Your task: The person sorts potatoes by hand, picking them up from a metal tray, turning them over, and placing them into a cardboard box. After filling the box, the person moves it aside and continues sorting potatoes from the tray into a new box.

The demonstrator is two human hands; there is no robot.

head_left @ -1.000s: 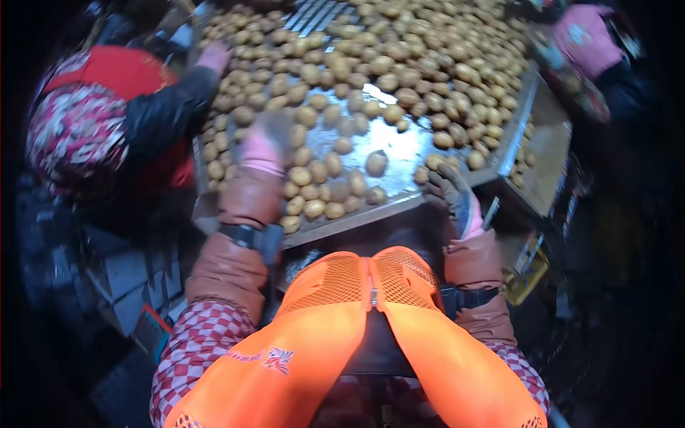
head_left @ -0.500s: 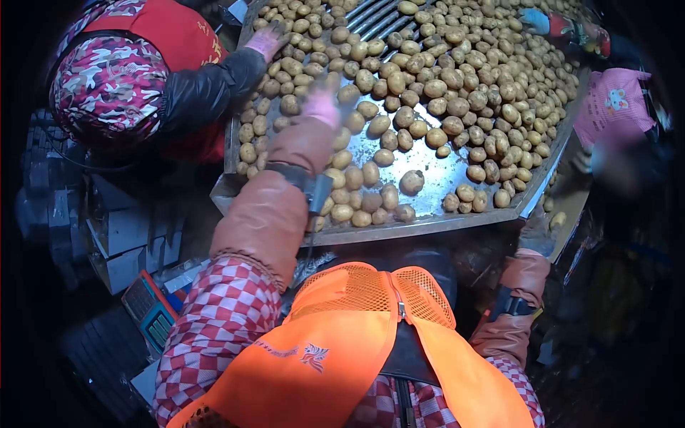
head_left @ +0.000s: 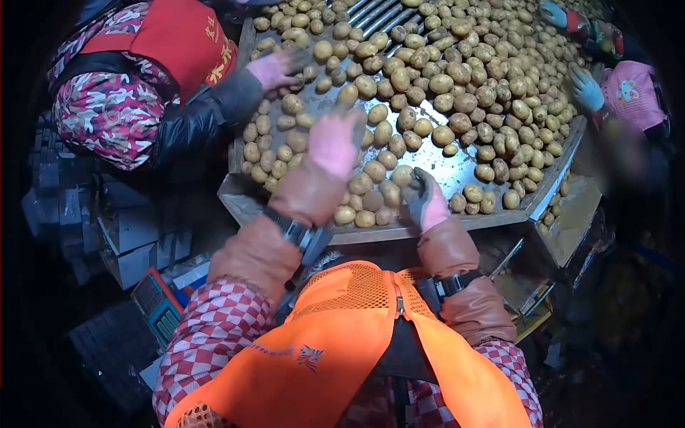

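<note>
My left hand (head_left: 334, 146), in a pink glove with greyish fingertips, reaches over the left part of the metal sorting table (head_left: 439, 171). Its fingers stretch forward among loose potatoes (head_left: 374, 170), slightly blurred, with nothing visibly gripped. Near the front edge, my right hand (head_left: 427, 201), in a pink and dark grey glove, points inward with fingers extended. A single potato (head_left: 402, 175) lies right by its fingertips; whether they touch cannot be seen. Brown sleeve covers with dark wrist straps wrap both my forearms.
A co-worker's pink-gloved hand (head_left: 277, 70) works at the table's left side. Another person's blue-gloved hand (head_left: 586, 89) rests at the right rim. A large potato heap (head_left: 492, 85) covers the right side, beside metal rollers (head_left: 374, 16). A box (head_left: 567, 214) holding potatoes sits below the right corner.
My right hand has moved left from beyond the table's right corner to its front edge. My left hand has shifted slightly right and nearer. Fewer potatoes lie around the left co-worker's hand.
</note>
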